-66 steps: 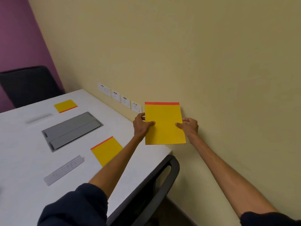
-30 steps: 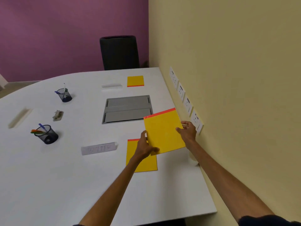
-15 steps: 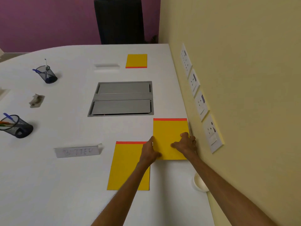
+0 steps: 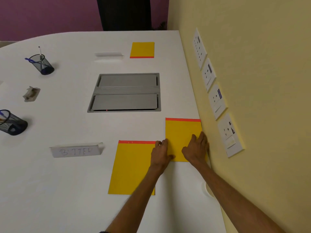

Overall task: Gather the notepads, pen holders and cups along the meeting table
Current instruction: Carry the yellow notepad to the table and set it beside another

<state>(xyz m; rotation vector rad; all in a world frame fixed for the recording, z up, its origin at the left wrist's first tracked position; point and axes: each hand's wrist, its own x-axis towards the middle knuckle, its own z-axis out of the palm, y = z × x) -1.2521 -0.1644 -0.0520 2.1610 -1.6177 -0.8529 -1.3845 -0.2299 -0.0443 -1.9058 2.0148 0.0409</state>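
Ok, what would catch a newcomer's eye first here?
The bright yellow pads on the white table. One notepad lies by the wall, with the left hand at its edge and the right hand flat on it; a second notepad lies beside it, a third notepad farther off. A far pen holder and a near pen holder stand at the left.

The only legible writing was on the clear, wedge-shaped plastic name plate (image 4: 76, 150). It lay on the white worktop (image 4: 50, 190), nearer the person than the grey recessed metal cable hatch (image 4: 125, 92) and to that hatch's left. Faint hand-drawn capitals on it read roughly "BITTER", though the second letter was too faint to be sure of. Small blue stickers (image 4: 219, 94) on the white wall sockets, right of the hatch, carried print too small to read.
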